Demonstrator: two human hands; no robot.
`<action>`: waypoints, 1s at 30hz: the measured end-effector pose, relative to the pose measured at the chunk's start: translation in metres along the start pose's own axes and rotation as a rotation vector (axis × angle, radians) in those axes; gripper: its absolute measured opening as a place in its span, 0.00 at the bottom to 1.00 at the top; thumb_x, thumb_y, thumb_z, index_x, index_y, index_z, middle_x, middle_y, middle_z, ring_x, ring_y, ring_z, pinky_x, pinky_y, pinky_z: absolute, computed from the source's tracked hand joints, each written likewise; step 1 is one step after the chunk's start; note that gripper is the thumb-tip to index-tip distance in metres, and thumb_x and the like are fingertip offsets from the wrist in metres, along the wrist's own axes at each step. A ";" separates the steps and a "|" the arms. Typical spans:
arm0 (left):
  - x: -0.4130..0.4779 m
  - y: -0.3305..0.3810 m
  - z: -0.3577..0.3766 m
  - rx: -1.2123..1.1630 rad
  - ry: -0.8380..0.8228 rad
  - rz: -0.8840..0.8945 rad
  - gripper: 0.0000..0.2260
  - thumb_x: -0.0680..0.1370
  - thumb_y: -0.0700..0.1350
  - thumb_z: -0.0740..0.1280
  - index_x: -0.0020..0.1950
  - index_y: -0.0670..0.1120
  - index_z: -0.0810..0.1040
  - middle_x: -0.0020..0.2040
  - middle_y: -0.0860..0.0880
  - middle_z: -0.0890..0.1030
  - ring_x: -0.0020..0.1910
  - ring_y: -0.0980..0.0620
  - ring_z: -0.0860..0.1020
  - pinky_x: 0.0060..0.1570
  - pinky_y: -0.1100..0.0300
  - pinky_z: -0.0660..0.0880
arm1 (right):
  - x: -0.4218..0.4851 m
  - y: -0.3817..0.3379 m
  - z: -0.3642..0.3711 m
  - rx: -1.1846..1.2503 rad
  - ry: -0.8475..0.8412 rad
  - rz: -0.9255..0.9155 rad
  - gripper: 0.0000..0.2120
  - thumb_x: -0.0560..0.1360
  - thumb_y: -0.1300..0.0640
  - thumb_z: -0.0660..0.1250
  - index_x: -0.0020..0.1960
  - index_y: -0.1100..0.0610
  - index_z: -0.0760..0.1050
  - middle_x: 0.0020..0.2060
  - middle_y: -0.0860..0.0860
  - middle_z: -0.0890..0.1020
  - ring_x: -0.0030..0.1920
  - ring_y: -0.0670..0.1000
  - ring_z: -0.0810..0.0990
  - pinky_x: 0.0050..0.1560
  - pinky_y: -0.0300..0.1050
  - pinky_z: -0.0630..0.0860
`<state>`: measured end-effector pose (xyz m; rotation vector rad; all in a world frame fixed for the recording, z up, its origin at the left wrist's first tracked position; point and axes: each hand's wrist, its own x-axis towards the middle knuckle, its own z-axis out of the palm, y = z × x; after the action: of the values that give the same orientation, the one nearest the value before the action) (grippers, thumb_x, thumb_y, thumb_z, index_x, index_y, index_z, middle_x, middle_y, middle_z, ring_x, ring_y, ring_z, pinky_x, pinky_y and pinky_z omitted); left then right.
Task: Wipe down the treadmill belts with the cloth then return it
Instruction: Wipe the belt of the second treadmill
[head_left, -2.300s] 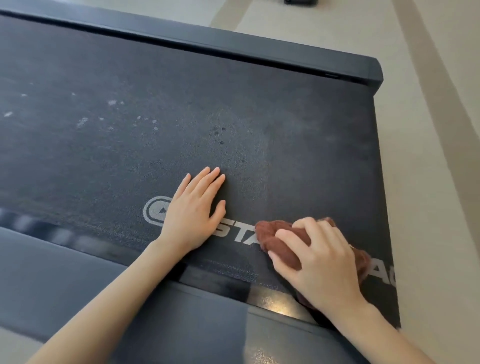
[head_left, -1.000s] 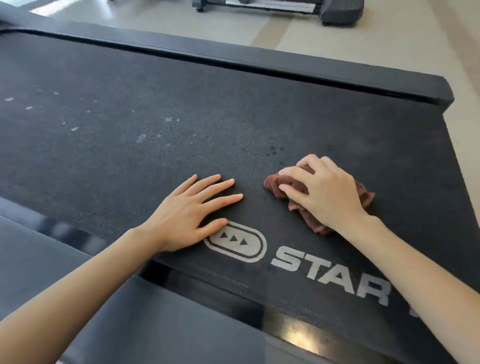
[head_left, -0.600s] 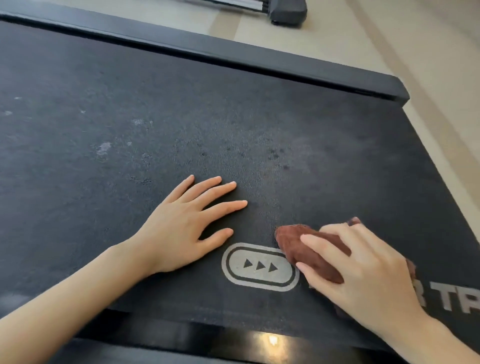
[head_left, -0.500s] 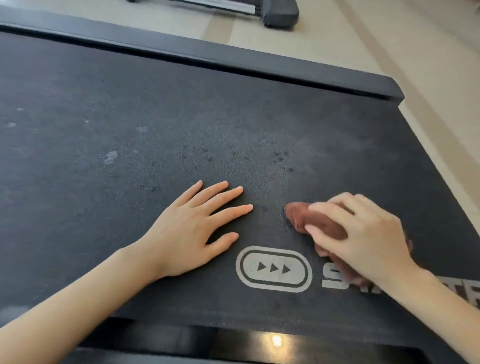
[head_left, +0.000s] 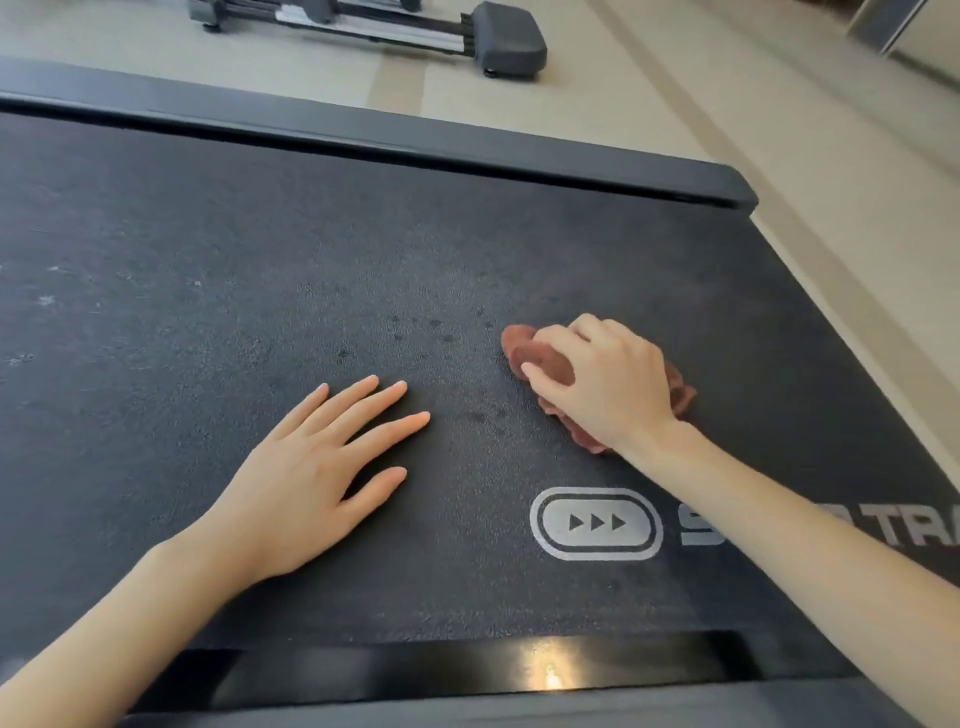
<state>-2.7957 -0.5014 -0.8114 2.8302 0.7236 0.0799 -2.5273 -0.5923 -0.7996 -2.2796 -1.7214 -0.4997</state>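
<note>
The dark treadmill belt (head_left: 260, 249) fills most of the view, with pale specks at its left and small dark spots near the middle. A crumpled reddish-brown cloth (head_left: 524, 351) lies on the belt right of centre. My right hand (head_left: 605, 382) covers it, fingers curled round the bunched fabric and pressing it onto the belt. My left hand (head_left: 311, 467) rests flat on the belt to the left, fingers straight and spread, holding nothing. A white arrow logo (head_left: 596, 524) with lettering is printed on the belt nearer to me than the cloth.
The treadmill's dark side rail (head_left: 467, 143) runs along the far edge; a glossy black strip (head_left: 467, 670) borders the near edge. Beige floor (head_left: 831, 156) lies beyond and to the right. Another machine's base (head_left: 415, 31) stands on the floor at the top.
My right hand has pushed the cloth away from me, from beside the arrow logo up the belt. My left hand has stayed flat in about the same spot.
</note>
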 end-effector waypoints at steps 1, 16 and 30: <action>-0.003 -0.003 -0.001 -0.017 0.004 -0.002 0.27 0.74 0.64 0.37 0.73 0.63 0.51 0.75 0.61 0.49 0.75 0.58 0.44 0.74 0.54 0.43 | -0.014 -0.004 -0.006 0.041 0.014 -0.078 0.12 0.73 0.43 0.64 0.48 0.49 0.80 0.41 0.49 0.79 0.40 0.54 0.78 0.38 0.43 0.71; -0.018 -0.018 0.001 -0.051 0.025 0.010 0.28 0.75 0.63 0.39 0.74 0.61 0.55 0.76 0.58 0.53 0.76 0.57 0.47 0.74 0.56 0.41 | 0.087 -0.012 0.051 -0.091 0.036 0.333 0.17 0.77 0.43 0.60 0.57 0.52 0.76 0.50 0.57 0.79 0.50 0.62 0.77 0.41 0.47 0.65; -0.017 -0.011 0.006 -0.005 0.073 -0.013 0.28 0.79 0.63 0.43 0.76 0.52 0.53 0.77 0.55 0.51 0.76 0.55 0.45 0.73 0.55 0.40 | -0.072 -0.078 -0.031 0.209 0.002 -0.125 0.13 0.73 0.44 0.65 0.48 0.51 0.82 0.40 0.49 0.80 0.40 0.53 0.79 0.53 0.50 0.75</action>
<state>-2.8155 -0.5013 -0.8202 2.8304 0.7563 0.1829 -2.6239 -0.6461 -0.8015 -2.0369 -1.8297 -0.3283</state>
